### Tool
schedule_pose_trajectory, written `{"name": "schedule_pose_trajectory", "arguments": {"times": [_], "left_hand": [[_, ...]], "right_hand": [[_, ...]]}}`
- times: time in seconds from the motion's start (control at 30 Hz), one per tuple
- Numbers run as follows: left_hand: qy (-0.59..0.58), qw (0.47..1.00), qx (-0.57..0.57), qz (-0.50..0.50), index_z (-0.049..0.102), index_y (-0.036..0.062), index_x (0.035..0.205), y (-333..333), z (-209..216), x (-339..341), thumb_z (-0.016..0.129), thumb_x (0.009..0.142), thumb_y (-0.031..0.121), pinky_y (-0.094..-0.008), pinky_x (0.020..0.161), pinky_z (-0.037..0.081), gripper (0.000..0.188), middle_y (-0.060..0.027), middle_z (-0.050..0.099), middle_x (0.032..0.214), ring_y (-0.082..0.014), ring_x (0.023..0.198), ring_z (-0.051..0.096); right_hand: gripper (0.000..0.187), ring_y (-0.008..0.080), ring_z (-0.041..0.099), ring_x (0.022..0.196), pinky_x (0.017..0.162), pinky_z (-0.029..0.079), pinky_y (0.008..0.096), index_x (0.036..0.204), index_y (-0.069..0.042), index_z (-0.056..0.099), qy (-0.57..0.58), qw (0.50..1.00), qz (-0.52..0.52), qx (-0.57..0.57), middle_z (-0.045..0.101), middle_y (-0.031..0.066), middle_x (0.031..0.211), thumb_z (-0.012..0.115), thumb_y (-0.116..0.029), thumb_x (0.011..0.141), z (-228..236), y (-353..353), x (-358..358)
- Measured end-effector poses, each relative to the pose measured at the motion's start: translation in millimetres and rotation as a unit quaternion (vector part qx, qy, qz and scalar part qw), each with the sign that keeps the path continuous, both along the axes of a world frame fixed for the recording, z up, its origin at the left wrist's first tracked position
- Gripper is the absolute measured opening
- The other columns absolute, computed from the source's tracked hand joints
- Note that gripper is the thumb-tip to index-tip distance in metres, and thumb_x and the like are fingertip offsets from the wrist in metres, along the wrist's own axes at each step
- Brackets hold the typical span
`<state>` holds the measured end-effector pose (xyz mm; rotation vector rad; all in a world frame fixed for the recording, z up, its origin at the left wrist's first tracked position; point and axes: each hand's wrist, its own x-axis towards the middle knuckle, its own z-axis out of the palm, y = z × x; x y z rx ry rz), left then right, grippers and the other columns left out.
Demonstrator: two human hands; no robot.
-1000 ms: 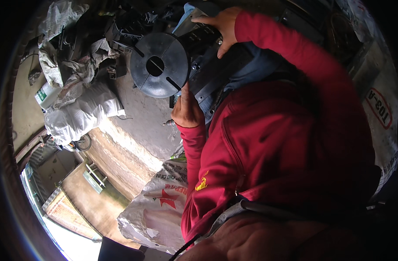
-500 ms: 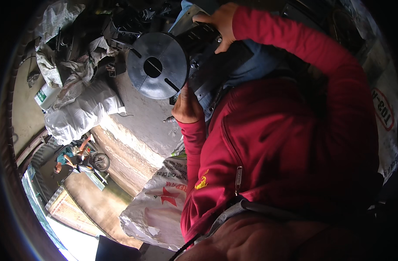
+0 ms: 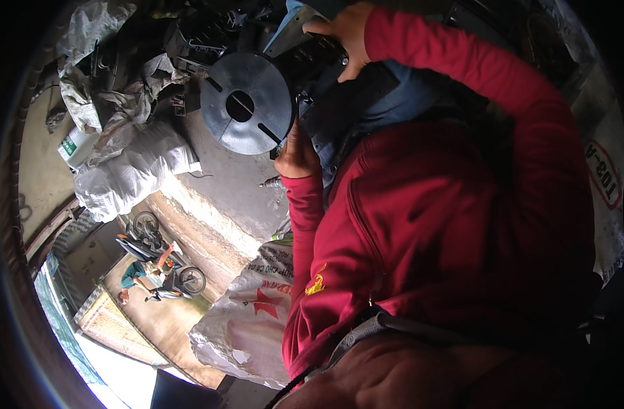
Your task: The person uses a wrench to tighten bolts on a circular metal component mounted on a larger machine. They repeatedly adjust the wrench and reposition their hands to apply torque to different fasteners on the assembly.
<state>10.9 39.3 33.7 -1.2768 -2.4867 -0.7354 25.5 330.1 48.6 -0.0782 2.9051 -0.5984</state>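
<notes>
A round grey metal disc (image 3: 216,123), with a dark hole in its middle and slots near its rim, stands before me. Behind it a black slotted part (image 3: 310,58) runs up to the right. My right hand (image 3: 349,41) wraps around the far end of that part, thumb and fingers on opposite sides. At the disc's near right rim is my left hand (image 3: 297,158), its fingers mostly curled and one pointing up along the edge. Whatever lies between those fingers is hidden. My legs in blue jeans (image 3: 404,95) are beneath the black part.
A metal fitting (image 3: 271,183) lies on the grey floor (image 3: 233,194) left of my left hand. White sacks (image 3: 131,180) and a white container (image 3: 77,146) are at the left. A printed sack (image 3: 247,320) stands near my left arm. Farther off, a person (image 3: 138,273) is beside motorbikes (image 3: 179,283).
My left hand has shifted slightly nearer along the disc's rim. My right hand keeps its hold. In the background, the person has moved, and a second motorbike shows.
</notes>
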Motion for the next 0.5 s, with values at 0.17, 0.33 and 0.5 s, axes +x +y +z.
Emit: {"name": "schedule_pose_trajectory", "arguments": {"times": [0.17,0.33,0.5], "left_hand": [[-0.016,0.998,0.065,-0.023,0.063,0.0045,0.118,4,21,1,0.056,0.081,-0.006,-0.0341,0.056,0.051,0.039,-0.0216,0.068,0.088,-0.0292,0.064,0.067],[-0.053,0.989,-0.117,0.076,0.064,0.0056,0.119,1,20,7,0.058,0.084,-0.001,-0.0305,0.051,0.049,0.036,-0.0166,0.068,0.082,-0.0219,0.059,0.066],[-0.036,0.997,0.07,0.0,0.063,0.0144,0.123,2,22,-1,0.057,0.088,0.004,-0.0322,0.044,0.043,0.037,-0.0133,0.068,0.074,-0.0173,0.045,0.054]], "right_hand": [[0.113,0.0348,0.063,0.096,0.086,0.048,0.0422,0.143,-0.009,0.033,-0.029,1.0,-0.007,0.009,0.064,0.0198,0.109,0.075,-0.064,0.053,3,3,-1],[0.113,0.0352,0.064,0.095,0.085,0.048,0.0429,0.142,-0.009,0.033,0.02,1.0,0.004,-0.013,0.064,0.0201,0.107,0.075,-0.063,0.053,-1,2,1],[0.113,0.0347,0.063,0.096,0.086,0.047,0.0441,0.142,-0.009,0.034,0.009,1.0,-0.01,-0.017,0.064,0.0208,0.107,0.076,-0.063,0.052,-3,5,1]]}}
